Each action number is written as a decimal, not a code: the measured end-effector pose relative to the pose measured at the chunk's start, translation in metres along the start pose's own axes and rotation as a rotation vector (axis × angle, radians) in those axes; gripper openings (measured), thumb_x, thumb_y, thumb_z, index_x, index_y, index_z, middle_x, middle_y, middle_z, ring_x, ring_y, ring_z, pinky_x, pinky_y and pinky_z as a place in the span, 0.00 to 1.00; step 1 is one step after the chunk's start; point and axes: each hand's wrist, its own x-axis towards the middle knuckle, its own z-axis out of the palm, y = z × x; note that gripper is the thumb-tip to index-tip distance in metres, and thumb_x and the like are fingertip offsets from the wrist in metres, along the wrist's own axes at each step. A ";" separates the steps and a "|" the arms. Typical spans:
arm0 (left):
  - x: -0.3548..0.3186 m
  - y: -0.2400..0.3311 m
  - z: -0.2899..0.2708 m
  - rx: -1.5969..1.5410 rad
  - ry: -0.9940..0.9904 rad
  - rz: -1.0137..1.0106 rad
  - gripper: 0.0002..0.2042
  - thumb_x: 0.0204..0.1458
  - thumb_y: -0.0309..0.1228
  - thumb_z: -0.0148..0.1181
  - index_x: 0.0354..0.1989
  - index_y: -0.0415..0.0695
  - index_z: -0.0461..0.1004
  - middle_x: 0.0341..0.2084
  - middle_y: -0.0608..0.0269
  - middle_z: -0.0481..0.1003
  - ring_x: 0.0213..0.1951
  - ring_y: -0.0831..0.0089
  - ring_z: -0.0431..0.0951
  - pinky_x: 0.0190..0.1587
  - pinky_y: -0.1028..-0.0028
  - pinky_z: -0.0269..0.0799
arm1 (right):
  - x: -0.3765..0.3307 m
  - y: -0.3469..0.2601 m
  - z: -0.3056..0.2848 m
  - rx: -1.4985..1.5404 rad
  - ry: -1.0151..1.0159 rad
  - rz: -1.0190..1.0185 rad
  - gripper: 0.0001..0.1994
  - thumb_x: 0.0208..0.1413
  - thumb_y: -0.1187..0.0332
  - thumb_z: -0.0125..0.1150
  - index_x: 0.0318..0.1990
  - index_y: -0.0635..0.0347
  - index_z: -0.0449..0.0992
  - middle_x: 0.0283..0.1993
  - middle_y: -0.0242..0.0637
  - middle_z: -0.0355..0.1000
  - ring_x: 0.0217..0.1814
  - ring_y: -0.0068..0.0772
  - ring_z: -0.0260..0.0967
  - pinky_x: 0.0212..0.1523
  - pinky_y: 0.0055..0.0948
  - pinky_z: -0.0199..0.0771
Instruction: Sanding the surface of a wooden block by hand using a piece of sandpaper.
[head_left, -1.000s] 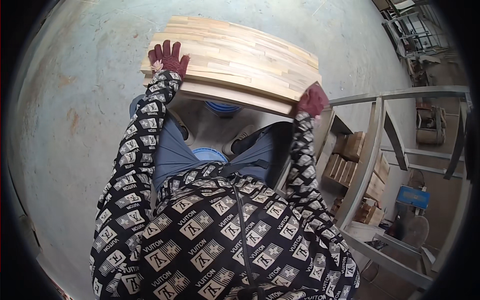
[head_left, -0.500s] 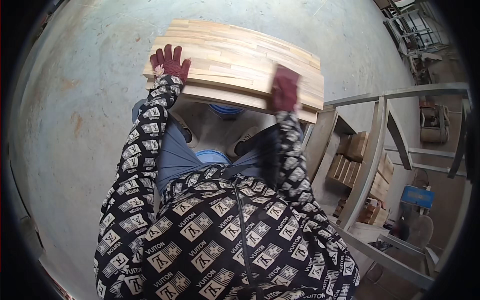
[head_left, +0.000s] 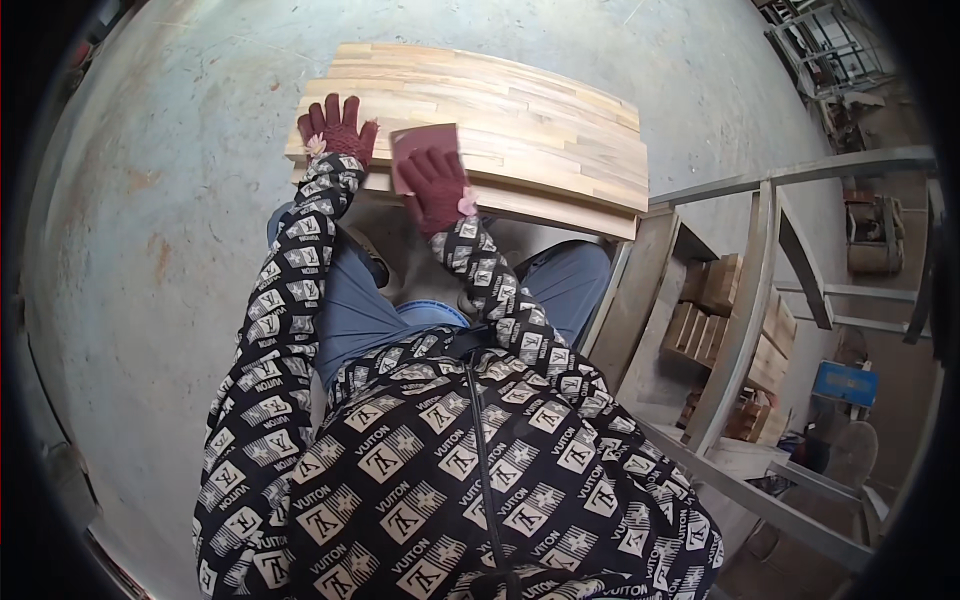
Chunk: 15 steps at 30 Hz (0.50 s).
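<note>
A pale wooden board point(head_left: 520, 115), made of many glued strips, lies across in front of me on top of another board point(head_left: 560, 216), whose near edge shows below it. My left hand point(head_left: 340, 132), in a dark red knit glove, rests flat with spread fingers on the board's left end. My right hand point(head_left: 436, 188), gloved alike, holds a reddish-brown sheet of sandpaper point(head_left: 425, 138) against the near side of the top board, left of its middle. The palm covers part of the sheet.
I sit on something with a blue rim point(head_left: 432, 312) between my thighs. To the right stands a metal frame point(head_left: 765, 230) with wooden blocks point(head_left: 700, 325) stacked inside it. Beyond are a blue box point(head_left: 845, 383) and a round fan point(head_left: 853, 455).
My right hand has swept left across the board with the sandpaper, from near the right end to left of the middle. My left hand has stayed in place.
</note>
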 end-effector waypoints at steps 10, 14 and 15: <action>0.004 0.001 -0.004 -0.011 -0.028 0.001 0.28 0.54 0.49 0.55 0.61 0.49 0.67 0.59 0.54 0.65 0.57 0.53 0.63 0.60 0.52 0.54 | -0.119 0.192 -0.125 -0.257 0.273 0.443 0.19 0.57 0.64 0.59 0.56 0.54 0.78 0.57 0.51 0.74 0.61 0.56 0.68 0.62 0.47 0.66; 0.008 0.006 -0.018 -0.035 -0.129 -0.020 0.28 0.56 0.49 0.54 0.61 0.48 0.67 0.60 0.53 0.65 0.58 0.53 0.62 0.60 0.52 0.54 | -0.128 0.210 -0.127 -0.484 0.239 0.645 0.17 0.57 0.60 0.55 0.51 0.55 0.80 0.52 0.49 0.76 0.57 0.55 0.70 0.58 0.48 0.68; 0.000 -0.004 -0.021 -0.012 -0.137 -0.049 0.28 0.56 0.49 0.54 0.61 0.48 0.67 0.60 0.53 0.65 0.58 0.53 0.62 0.60 0.52 0.54 | -0.106 0.190 -0.100 -0.434 0.287 0.735 0.17 0.57 0.60 0.55 0.50 0.55 0.80 0.50 0.49 0.76 0.56 0.55 0.70 0.58 0.48 0.67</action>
